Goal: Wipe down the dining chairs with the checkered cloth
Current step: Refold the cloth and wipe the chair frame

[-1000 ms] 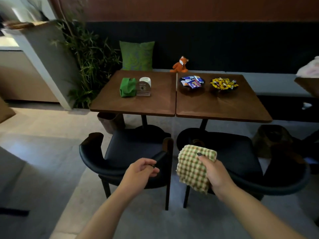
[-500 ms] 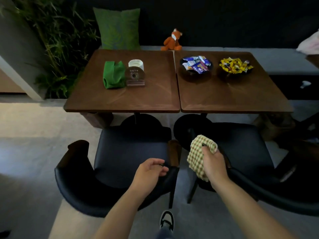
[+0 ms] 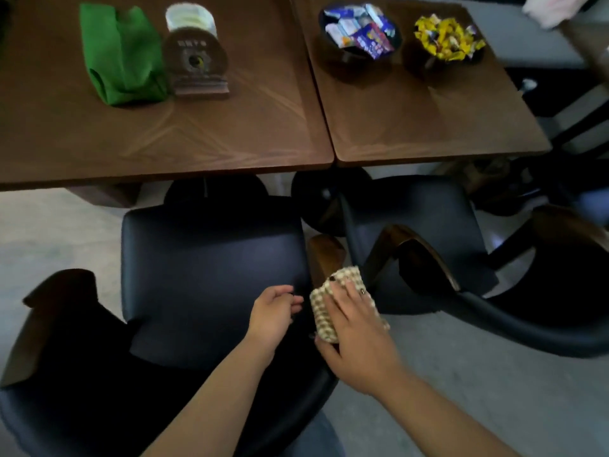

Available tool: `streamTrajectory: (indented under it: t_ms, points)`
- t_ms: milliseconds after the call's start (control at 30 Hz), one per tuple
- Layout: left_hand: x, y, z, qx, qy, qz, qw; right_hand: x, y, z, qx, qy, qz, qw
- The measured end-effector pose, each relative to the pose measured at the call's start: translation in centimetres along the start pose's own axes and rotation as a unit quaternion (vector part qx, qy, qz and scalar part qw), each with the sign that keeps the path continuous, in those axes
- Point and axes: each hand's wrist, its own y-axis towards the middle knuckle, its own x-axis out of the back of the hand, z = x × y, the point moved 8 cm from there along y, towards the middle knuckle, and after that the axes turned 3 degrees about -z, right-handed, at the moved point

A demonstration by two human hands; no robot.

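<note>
Two black dining chairs stand side by side below the tables: the left chair [image 3: 204, 278] right under me and the right chair [image 3: 425, 232] beside it. My right hand [image 3: 359, 334] presses the checkered cloth [image 3: 324, 311] flat onto the right armrest of the left chair, just below that armrest's wooden tip [image 3: 324, 255]. My left hand [image 3: 273, 311] hovers over the seat's right edge, fingers loosely curled, holding nothing.
Two wooden tables [image 3: 428, 127] sit beyond the chairs. On them are a green cloth bag [image 3: 122, 57], a round stand [image 3: 197, 61] and two bowls of sweets [image 3: 359, 31]. A narrow gap of grey floor [image 3: 461, 390] separates the chairs.
I have moved in closer and look further down. My right hand has lowered the cloth from the air between the chairs onto the left chair's right armrest.
</note>
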Motion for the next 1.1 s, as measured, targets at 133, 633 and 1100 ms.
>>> streamTrajectory:
  t_ms: [133,633,1100]
  points:
    - [0.0,2.6,2.4,0.046,-0.04,-0.003,0.998,0.3,1.8,1.7,0.067,-0.113,0.064,0.989]
    - [-2.9,6.5,4.4,0.046,-0.087,0.031,0.995,-1.7,14.8,-3.6,-0.07,-0.089,0.108,0.988]
    - [-5.4,6.0,3.3,-0.133,0.142,0.058,0.979,-4.8,18.5,-10.9,-0.331,0.446,0.089,0.827]
